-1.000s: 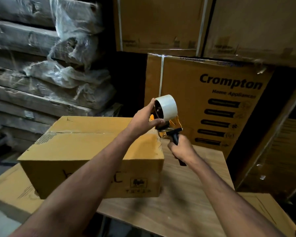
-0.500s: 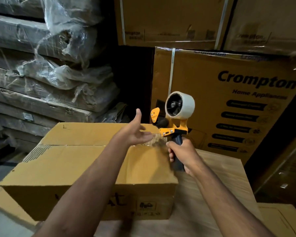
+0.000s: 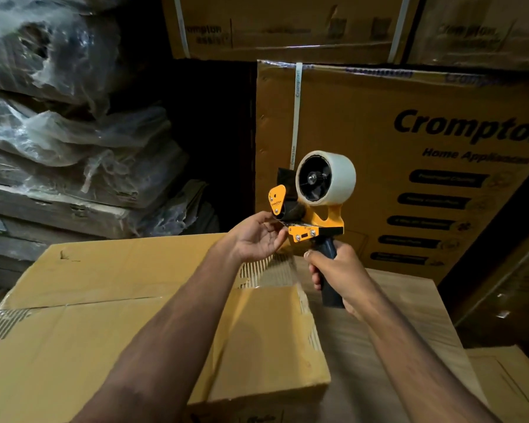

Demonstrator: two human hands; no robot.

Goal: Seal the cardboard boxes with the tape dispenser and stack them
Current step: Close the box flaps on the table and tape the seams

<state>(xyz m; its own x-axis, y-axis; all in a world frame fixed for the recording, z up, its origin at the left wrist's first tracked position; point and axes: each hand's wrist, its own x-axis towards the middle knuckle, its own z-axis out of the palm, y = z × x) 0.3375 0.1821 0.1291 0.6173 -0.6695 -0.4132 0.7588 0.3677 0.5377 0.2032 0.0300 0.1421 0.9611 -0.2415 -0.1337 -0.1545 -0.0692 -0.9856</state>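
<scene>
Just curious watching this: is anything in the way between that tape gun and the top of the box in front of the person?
Nothing visible. The tape dispenser, gripped by the right hand, hangs just above the cardboard box's far right corner. Only the left hand is near, touching the dispenser's front end.

The big carton [image 3: 379,166] standing in front of me reads "Crompton" with "Home Appliances" beneath. Its white strap [image 3: 296,117] also carries "Crompton". On the carton above [image 3: 287,25] I read only "ompton".
</scene>
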